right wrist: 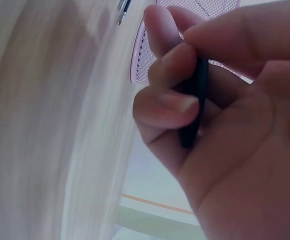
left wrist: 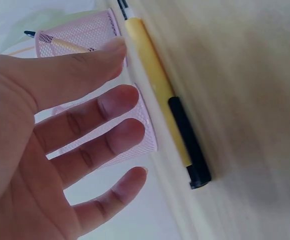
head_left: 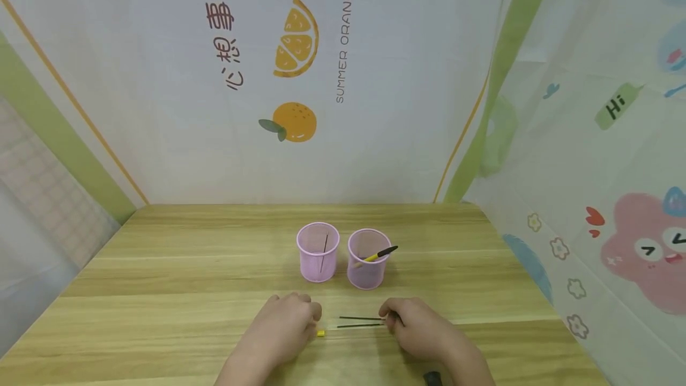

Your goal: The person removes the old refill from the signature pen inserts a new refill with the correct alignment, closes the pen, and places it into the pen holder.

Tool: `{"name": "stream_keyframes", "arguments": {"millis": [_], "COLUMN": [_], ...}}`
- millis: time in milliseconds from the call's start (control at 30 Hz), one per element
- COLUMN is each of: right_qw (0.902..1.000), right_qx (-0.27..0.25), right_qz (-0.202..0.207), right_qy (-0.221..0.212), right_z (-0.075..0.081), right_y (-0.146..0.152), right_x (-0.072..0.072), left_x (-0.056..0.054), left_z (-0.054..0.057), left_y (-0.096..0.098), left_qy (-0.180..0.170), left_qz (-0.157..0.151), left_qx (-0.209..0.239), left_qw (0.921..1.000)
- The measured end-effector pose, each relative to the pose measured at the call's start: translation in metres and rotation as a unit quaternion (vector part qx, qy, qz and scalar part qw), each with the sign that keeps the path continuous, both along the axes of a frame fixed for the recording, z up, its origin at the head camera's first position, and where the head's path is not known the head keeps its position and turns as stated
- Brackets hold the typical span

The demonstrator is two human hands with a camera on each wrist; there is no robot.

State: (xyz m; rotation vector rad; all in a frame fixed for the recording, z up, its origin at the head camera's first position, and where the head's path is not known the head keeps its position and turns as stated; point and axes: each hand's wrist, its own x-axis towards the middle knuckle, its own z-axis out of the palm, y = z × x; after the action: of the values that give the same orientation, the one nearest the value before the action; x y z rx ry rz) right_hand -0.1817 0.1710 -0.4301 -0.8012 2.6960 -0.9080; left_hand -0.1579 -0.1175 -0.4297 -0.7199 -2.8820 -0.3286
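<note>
My left hand (head_left: 286,323) hovers with loosely bent fingers beside a yellow pen barrel (left wrist: 152,62) that has a black clip end. In the head view only a short yellow tip of the barrel (head_left: 320,333) shows past the hand. Across from it, my right hand (head_left: 420,326) has its fingers curled around a slim black pen piece (right wrist: 201,95), partly hidden by the fingers. Between the hands lie two thin dark pen refills (head_left: 360,318), their right ends close to my right fingertips.
Two pink mesh pen cups stand beyond the hands. The left cup (head_left: 317,270) contains one thin dark stick; the right cup (head_left: 366,279) has a yellow and black pen (head_left: 382,253) leaning out. A black object (head_left: 433,379) shows at the bottom edge, by my right forearm. Printed curtains surround the wooden table (head_left: 214,237).
</note>
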Motion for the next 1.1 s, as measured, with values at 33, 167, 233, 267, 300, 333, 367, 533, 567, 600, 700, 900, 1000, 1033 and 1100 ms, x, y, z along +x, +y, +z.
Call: {"name": "stream_keyframes", "arguments": {"millis": [33,167,233,267,300,333,367,533,567,600,700,900,1000,1033,1100], "right_qw": [1.0000,0.9998,0.9995,0.9993,0.9991,0.9988,0.9986,0.9985,0.9982,0.9976,0.9950,0.9921,0.9913,0.9914,0.9924], "right_qx": [-0.002,-0.006,-0.007,-0.007,-0.008,-0.009,-0.011,-0.045,-0.056,-0.066,-0.089,-0.107,-0.114,-0.114,-0.111], "right_qz": [0.003,0.014,0.023,0.027,0.030,0.031,0.031,0.021,0.019,0.016,0.007,0.004,0.011,0.013,0.016], "right_qy": [0.003,0.008,0.019,0.025,0.030,0.036,0.041,0.023,0.009,-0.004,-0.046,-0.065,-0.064,-0.062,-0.051], "right_z": [0.000,0.001,0.002,0.002,0.003,0.003,0.004,0.007,0.007,0.008,0.008,0.009,0.010,0.010,0.010], "right_y": [0.000,-0.001,-0.001,-0.001,-0.002,-0.002,-0.002,-0.003,-0.004,-0.004,-0.003,-0.003,-0.004,-0.004,-0.004], "right_x": [0.000,0.000,0.000,0.000,0.000,0.000,0.000,0.002,0.002,0.002,0.003,0.005,0.005,0.005,0.004], "left_x": [0.000,-0.002,-0.003,-0.004,-0.005,-0.007,-0.009,-0.019,-0.021,-0.023,-0.031,-0.051,-0.061,-0.064,-0.070], "left_z": [0.001,0.008,0.012,0.015,0.017,0.020,0.023,0.042,0.045,0.049,0.057,0.064,0.066,0.066,0.067], "left_y": [0.000,0.002,0.003,0.003,0.004,0.005,0.006,0.012,0.014,0.016,0.020,0.024,0.023,0.023,0.024], "left_qy": [0.005,0.012,0.015,0.017,0.019,0.023,0.032,0.061,0.067,0.074,0.108,0.159,0.157,0.155,0.143], "left_qz": [-0.002,-0.003,0.004,0.009,0.013,0.018,0.021,0.041,0.044,0.047,0.048,0.054,0.065,0.070,0.079], "left_qx": [-0.002,-0.003,-0.001,0.000,0.003,0.005,0.007,0.009,0.009,0.005,-0.008,-0.037,-0.034,-0.037,-0.039], "left_qw": [1.0000,0.9999,0.9999,0.9998,0.9997,0.9996,0.9993,0.9973,0.9968,0.9961,0.9929,0.9852,0.9849,0.9848,0.9857]}}
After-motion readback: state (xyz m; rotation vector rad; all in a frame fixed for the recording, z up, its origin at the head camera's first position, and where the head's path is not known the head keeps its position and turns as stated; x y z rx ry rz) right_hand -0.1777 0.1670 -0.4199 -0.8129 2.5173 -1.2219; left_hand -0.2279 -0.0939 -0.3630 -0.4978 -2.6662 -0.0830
